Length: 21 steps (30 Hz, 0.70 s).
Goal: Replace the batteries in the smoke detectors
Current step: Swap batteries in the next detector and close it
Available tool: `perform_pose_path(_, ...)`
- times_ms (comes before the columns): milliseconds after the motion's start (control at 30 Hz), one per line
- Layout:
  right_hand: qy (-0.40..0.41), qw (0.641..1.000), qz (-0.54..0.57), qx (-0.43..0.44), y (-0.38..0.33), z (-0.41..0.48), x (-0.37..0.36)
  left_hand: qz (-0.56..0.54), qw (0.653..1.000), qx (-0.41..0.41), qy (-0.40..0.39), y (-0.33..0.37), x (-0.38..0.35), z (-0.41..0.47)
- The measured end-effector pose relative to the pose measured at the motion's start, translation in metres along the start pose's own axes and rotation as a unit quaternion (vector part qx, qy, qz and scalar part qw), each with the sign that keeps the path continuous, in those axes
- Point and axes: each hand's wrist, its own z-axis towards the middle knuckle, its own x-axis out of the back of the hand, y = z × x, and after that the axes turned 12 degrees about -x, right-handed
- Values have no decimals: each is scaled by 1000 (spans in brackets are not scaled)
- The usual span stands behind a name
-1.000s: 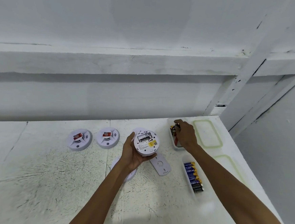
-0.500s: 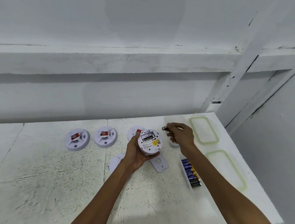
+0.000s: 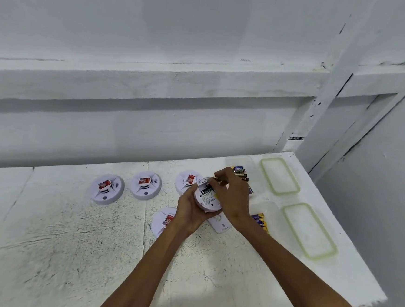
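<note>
The round white smoke detector [image 3: 207, 198] is up off the worktop [image 3: 67, 251], near the middle in front of you. Its back faces up at you, tipped a little, so the label and the battery slot show. The slot runs side to side.

Your left hand [image 3: 190, 209] cups it from below, and that grip is wrapped round its edge. Your right hand [image 3: 233, 198] is over the top. That grip is narrow, pinching a battery [image 3: 217, 178] in the fingertips. Only its small end shows, pointing left, at the far edge of the slot.

A flat white cover [image 3: 222, 225] lies under your hands. One spare detector [image 3: 186, 180] sits just behind, one [image 3: 164, 220] under your left wrist, and two [image 3: 106, 188] [image 3: 145, 185] well to the left.

On the right are a far clear box [image 3: 239, 161] and a near clear box [image 3: 268, 208], both with batteries inside, and two green-edged lids [image 3: 279, 176] [image 3: 309, 230] beside them.
</note>
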Motion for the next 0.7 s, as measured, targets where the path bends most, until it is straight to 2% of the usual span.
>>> perform_pose_path(133,11,972,-108,208,9,-8,-6,-6,1000,-2,-10,0,0,-1)
perform_pose_path(233,-29,961,-137,239,8,-11,-10,-7,1000,-1,-30,-1,2,-2)
perform_pose_path(267,-24,965,-138,222,5,-11,-10,-8,999,1,-34,-2,2,-3)
perform_pose_path(367,-7,992,-78,97,-2,-11,-12,-2,1000,-5,-27,-3,4,-3)
perform_pose_path(467,16,997,-69,21,0,-10,-14,4,1000,-5,-23,-2,1,-5)
perform_pose_path(567,-68,988,23,-137,-6,-5,-10,5,1000,-2,-4,-2,2,-3)
perform_pose_path(600,-91,981,41,-166,-8,-4,-9,5,1000,-2,1,-2,1,-3)
perform_pose_path(700,-104,982,30,-153,-6,-2,-7,4,1000,-7,10,-3,2,-5)
